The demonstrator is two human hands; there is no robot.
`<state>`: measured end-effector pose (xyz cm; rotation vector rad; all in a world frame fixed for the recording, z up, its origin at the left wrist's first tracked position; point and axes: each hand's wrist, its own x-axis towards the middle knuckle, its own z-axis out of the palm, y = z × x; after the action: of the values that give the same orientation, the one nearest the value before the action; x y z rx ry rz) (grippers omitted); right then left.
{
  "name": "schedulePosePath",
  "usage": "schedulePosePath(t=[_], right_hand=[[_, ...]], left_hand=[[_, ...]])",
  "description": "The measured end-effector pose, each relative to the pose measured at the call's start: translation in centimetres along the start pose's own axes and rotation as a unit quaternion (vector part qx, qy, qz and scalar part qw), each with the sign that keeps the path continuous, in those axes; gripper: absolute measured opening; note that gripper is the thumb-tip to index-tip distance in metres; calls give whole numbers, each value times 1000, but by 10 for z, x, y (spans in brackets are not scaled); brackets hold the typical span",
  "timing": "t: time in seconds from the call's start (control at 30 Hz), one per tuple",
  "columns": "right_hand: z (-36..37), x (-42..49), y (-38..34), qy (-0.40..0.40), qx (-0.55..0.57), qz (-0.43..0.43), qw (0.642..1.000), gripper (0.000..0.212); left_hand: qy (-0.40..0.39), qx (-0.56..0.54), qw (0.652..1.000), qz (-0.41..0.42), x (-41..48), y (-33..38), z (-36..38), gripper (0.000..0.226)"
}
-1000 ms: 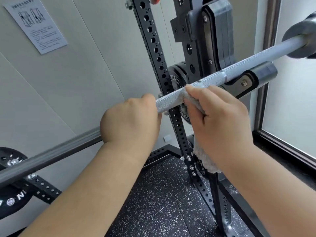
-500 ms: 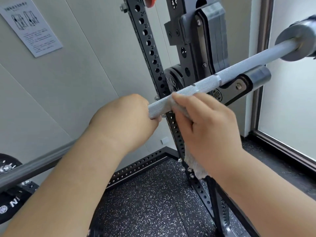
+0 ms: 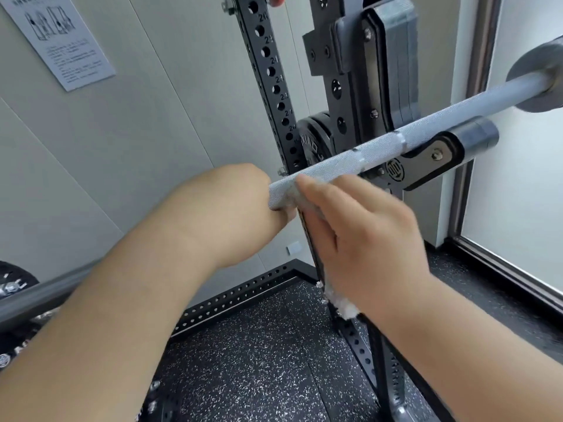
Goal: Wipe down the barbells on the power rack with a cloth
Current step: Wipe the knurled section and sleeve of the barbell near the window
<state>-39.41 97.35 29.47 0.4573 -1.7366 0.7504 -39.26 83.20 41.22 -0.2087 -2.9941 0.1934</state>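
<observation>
Two hands are on the barbell (image 3: 380,149), both on the inner side of the J-hook (image 3: 432,153) that cradles it on the power rack (image 3: 271,71). Our left hand (image 3: 240,208) sits farther from the J-hook, clenched round the knurled shaft as a fist and steadying it. Our right hand (image 3: 365,239) is nearer the J-hook, fingers laid over the top of the bar with the white cloth (image 3: 342,306) trapped beneath them. A fluffy tail of cloth hangs out under the wrist. The thumb is hidden, so we judge rather than see that the hand is wrapped round cloth and bar together. The hand is blurred, which suggests a rubbing stroke.

As for progress, we judge ourselves mid-job. Nothing in the metal's look tells wiped from unwiped. The cloth covers only a short stretch of knurling. Left to do, as far as we can tell, are the bare shaft between our right hand and the J-hook, the length beyond the J-hook out to the sleeve (image 3: 536,77), and the long run behind our left forearm. Only this one bar is in sight.
</observation>
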Motion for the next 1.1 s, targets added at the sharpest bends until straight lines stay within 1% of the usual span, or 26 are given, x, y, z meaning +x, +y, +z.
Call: schedulePosePath(t=[0.03, 0.1, 0.13, 0.2, 0.27, 0.33, 0.37, 0.4, 0.43, 0.47, 0.5, 0.53, 0.6, 0.63, 0.67, 0.73, 0.83, 0.97, 1.03, 1.1], right_hand=[[-3, 3, 6, 7, 7, 13, 1000, 18], [-6, 6, 11, 15, 26, 48, 998, 19], [-5, 5, 7, 12, 29, 52, 998, 20], [0, -3, -3, -7, 22, 28, 999, 19], [-1, -4, 0, -11, 14, -1, 1000, 18], [-8, 5, 14, 11, 5, 17, 1000, 19], [-10, 8, 17, 21, 5, 32, 999, 19], [-10, 7, 16, 21, 4, 39, 999, 20], [-7, 4, 10, 11, 0, 31, 999, 20], [-3, -2, 3, -6, -4, 13, 1000, 22], [0, -6, -2, -21, -8, -9, 1000, 23], [0, -8, -1, -26, -10, -24, 999, 24], [-5, -2, 12, -5, -7, -7, 1000, 22], [-7, 1, 18, 11, 1, 12, 1000, 21], [-7, 1, 20, 19, 8, 26, 999, 20], [-2, -5, 11, 8, 3, 18, 1000, 21], [0, -10, 11, -5, -12, -14, 1000, 22], [-9, 1, 28, 39, 21, 48, 998, 20], [-3, -3, 18, 25, 13, 33, 999, 21], [-3, -4, 17, 15, 0, 13, 1000, 21]], left_hand=[[36, 32, 999, -3, -4, 2, 4, 48], [131, 91, 987, 5, -13, 4, 16, 50], [182, 103, 978, 17, -18, 5, 23, 51], [262, 86, 960, 58, -24, 5, 34, 45], [295, 68, 950, 83, -27, 4, 41, 39], [302, 77, 947, 73, -29, 5, 47, 46], [306, 87, 947, 54, -29, 8, 50, 49], [307, 95, 947, 29, -28, 13, 52, 50], [305, 101, 947, 12, -27, 18, 53, 45], [297, 104, 949, 2, -25, 21, 52, 38], [284, 104, 953, -7, -21, 22, 49, 35], [271, 109, 956, -18, -18, 21, 47, 40], [260, 143, 954, -33, -12, 18, 41, 51], [253, 156, 954, -44, -10, 18, 37, 51], [238, 158, 957, -56, -10, 19, 34, 47], [236, 141, 960, -48, -5, 18, 35, 38], [209, 95, 973, -29, -4, 21, 29, 44], [176, 96, 979, -38, -6, 22, 21, 56], [140, 77, 986, -44, -3, 21, 17, 57], [89, 39, 994, -42, 2, 18, 11, 53]])
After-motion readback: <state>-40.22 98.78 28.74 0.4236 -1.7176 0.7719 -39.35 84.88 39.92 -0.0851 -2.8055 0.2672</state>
